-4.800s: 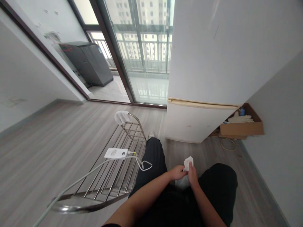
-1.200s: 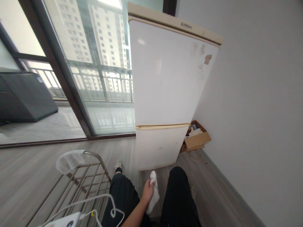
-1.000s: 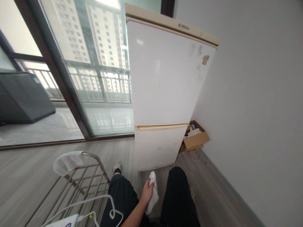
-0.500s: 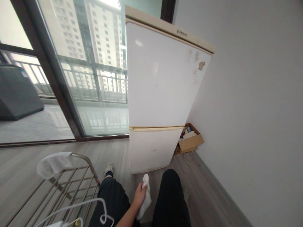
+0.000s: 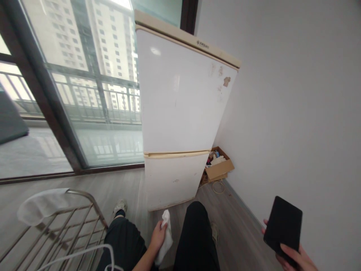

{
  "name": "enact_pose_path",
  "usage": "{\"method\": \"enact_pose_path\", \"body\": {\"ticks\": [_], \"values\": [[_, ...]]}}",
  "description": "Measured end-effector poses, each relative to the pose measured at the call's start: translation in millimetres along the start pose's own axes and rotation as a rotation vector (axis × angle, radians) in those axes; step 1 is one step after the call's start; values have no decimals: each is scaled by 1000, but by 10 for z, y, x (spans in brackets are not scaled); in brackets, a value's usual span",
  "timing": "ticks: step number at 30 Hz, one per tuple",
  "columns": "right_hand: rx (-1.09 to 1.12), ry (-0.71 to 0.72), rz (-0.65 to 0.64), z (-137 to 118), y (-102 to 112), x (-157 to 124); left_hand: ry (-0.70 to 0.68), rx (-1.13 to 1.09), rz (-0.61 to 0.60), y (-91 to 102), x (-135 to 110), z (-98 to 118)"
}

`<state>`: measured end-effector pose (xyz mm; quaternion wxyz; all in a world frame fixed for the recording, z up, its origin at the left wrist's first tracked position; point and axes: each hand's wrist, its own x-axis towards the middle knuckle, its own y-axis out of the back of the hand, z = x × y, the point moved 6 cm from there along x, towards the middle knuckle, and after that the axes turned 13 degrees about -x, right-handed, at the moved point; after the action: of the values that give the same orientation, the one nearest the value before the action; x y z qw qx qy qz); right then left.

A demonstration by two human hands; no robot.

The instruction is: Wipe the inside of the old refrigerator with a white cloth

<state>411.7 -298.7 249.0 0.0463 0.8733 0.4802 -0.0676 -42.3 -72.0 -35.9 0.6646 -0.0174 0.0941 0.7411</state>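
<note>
Between my knees, my left hand (image 5: 159, 234) is closed around a crumpled white cloth (image 5: 167, 239), which hangs down from the fingers. At the lower right, my right hand (image 5: 296, 258) grips a flat black rectangular object (image 5: 284, 226), thumb over its front and fingertips showing at its left edge. Its exact kind cannot be made out. In front of me stands a white two-door refrigerator (image 5: 180, 94) with cream trim, both doors closed. Brown stains and a peeled patch mark its upper right.
An open cardboard box (image 5: 220, 171) of mixed items sits by the wall, beside a coiled cable (image 5: 218, 187). At left is a metal rack (image 5: 70, 222) with a white-wrapped end and a white cord (image 5: 84, 248). Behind stands a glass sliding door (image 5: 107, 143).
My right hand has come into view at the lower right with the black object. The view has turned slightly right, shifting the room leftward. The left hand still holds the cloth.
</note>
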Motion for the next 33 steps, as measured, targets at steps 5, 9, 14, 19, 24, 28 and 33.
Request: {"method": "enact_pose_path", "body": {"ticks": [5,9,14,19,24,28,33], "values": [[101,66,71,-119,-120,174,-10,16,-21,4,1,30],[157,152,92,-145,-151,253,-11,13,-35,-3,-16,44],[106,162,132,-185,-51,380,-16,22,-59,-35,-32,48],[75,163,132,-246,8,374,-29,46,-83,-75,-24,63],[184,138,104,-300,-62,299,-28,57,-95,-98,-25,83],[263,117,111,-360,-105,288,-30,74,-103,-89,-26,86],[247,140,122,-433,-108,312,-30,93,-119,-78,-6,81]]}}
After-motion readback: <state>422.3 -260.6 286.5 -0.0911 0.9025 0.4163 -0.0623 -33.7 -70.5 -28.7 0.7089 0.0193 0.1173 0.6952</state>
